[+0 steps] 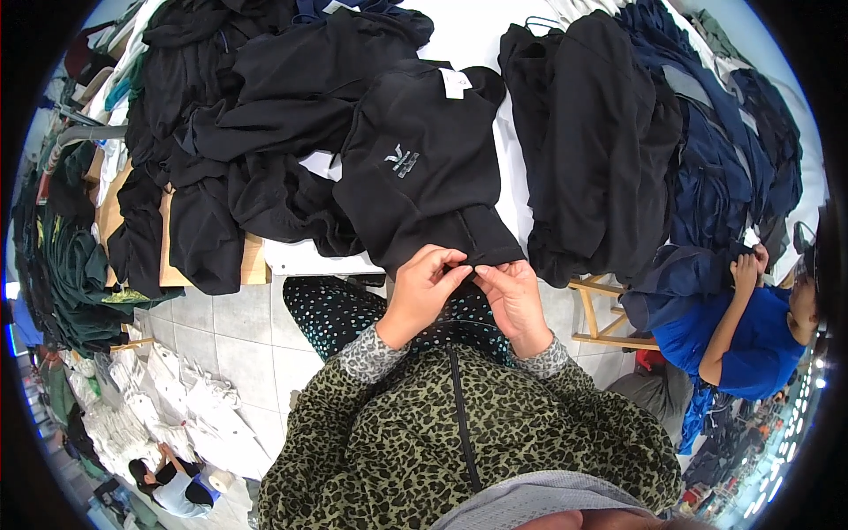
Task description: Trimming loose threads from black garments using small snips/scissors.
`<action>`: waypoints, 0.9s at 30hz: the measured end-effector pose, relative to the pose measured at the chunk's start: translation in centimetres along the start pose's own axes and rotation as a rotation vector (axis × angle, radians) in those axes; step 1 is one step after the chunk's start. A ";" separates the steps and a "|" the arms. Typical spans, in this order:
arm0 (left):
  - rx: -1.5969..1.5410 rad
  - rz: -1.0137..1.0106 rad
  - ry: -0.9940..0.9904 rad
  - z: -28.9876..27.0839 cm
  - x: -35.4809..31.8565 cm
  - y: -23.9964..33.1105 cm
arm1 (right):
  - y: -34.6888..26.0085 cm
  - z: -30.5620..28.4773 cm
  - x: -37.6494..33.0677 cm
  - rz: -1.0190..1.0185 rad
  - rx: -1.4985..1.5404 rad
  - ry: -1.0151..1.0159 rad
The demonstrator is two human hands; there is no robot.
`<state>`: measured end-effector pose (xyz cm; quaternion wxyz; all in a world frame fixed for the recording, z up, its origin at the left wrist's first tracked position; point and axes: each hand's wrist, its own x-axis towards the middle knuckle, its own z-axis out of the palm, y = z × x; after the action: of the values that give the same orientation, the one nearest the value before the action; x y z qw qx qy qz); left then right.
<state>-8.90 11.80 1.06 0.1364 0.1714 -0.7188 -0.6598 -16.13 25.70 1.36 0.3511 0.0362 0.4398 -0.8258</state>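
A black garment [424,168] with a small pale print and a white neck label lies spread in front of me, its lower part hanging toward my lap. At its near edge my left hand [424,291] pinches the black cloth between thumb and fingers. Close beside it, my right hand [512,300] is closed on the same edge, thumb pressed against the fingers. The two thumbs almost meet. Whatever small detail lies between the fingertips is too small to make out.
Heaped black garments [291,88] cover the table's left, and another black pile [592,141] lies to the right. Navy clothing [715,168] is stacked farther right, where a co-worker in blue [751,327] handles cloth. White bundles [185,397] lie on the floor near another person [177,486].
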 end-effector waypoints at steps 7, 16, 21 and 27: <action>-0.244 -0.245 -0.152 -0.3 1.8 -0.7 | 0.6 -0.4 -0.2 -0.031 -0.047 0.004; -0.427 -0.450 -0.191 -0.2 2.5 -0.1 | 1.7 -0.6 -0.9 -0.196 0.014 0.166; -0.338 -0.345 -0.211 0.1 2.4 -1.3 | 2.9 0.1 -1.0 -0.630 -0.260 0.256; 0.144 0.175 -0.221 -0.2 2.8 0.1 | 1.2 -0.8 0.0 -0.431 -0.766 -0.006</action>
<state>-11.37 10.44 1.14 0.1009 0.0435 -0.7871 -0.6070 -15.61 25.87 0.00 0.1603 -0.1915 0.7106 -0.6577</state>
